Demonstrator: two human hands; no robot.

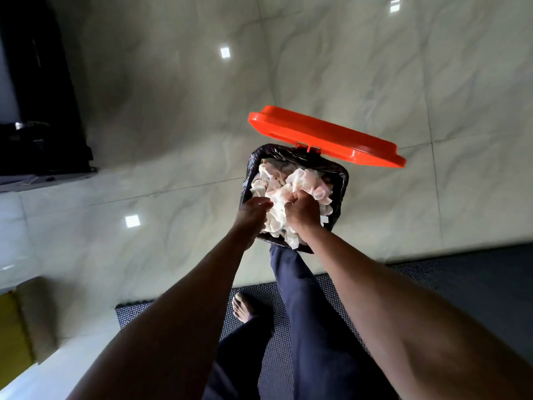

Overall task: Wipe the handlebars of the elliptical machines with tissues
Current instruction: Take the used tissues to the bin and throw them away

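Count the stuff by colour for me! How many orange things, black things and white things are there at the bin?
Orange: 1, the lid, standing open.
Black: 1, the bin liner.
White: 1, the heap of crumpled tissues; single tissues are too tangled to count.
Total: 3.

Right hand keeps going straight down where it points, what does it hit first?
Likely the heap of crumpled tissues in the bin; the right hand already grips a wad just above it. Depth unclear.

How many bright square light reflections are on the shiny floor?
3: one at the top right, one above the orange bin lid, one left of the left hand. Arms or bin may hide others.
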